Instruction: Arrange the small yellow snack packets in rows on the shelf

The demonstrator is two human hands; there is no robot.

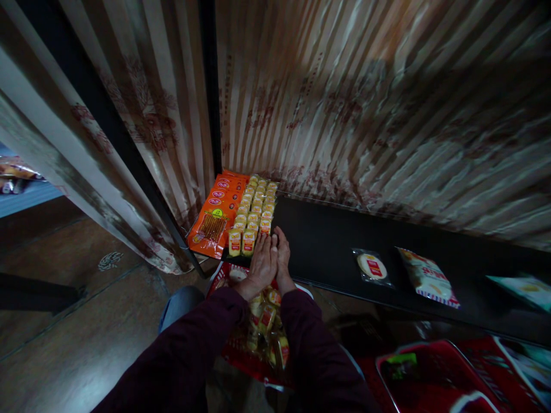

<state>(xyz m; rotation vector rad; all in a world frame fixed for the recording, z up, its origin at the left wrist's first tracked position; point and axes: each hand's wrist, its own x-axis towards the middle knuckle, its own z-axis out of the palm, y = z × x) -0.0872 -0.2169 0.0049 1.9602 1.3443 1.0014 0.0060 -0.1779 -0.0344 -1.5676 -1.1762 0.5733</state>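
Left hand: fingers (261, 245) straight and close together, back turned up, reaching to the near end of the packet rows; whether anything is gripped beneath the palm cannot be told.
Right hand (283, 261): set on edge directly beside the left hand (260, 267), fingers extended and narrow; any hold between the two palms is hidden.
Yellow packets (253, 213): small, clear-wrapped with red-and-white labels, standing in three columns at the left end of the black shelf (318, 235); the nearest visible one of the right column is at the left fingertips.
Orange bags (213, 215): overlapping in a row just left of the columns, the nearest showing brown sticks.
Red basket (241, 370): below the shelf's near edge, under the forearms, containing more loose yellow packets (267, 317).
Round packet (372, 267): lying flat on the shelf, well right of the hands.
White bag (427, 276): right of the round packet, printed in red, with a striped near edge.
Right-hand basket (434, 373): red, near side, holding a green item (402, 365).
Backdrop: pleated, printed curtain (336, 115) behind the shelf; dark upright post (210, 86) at the far left corner.
Sleeves (206, 327): dark purple, both arms.
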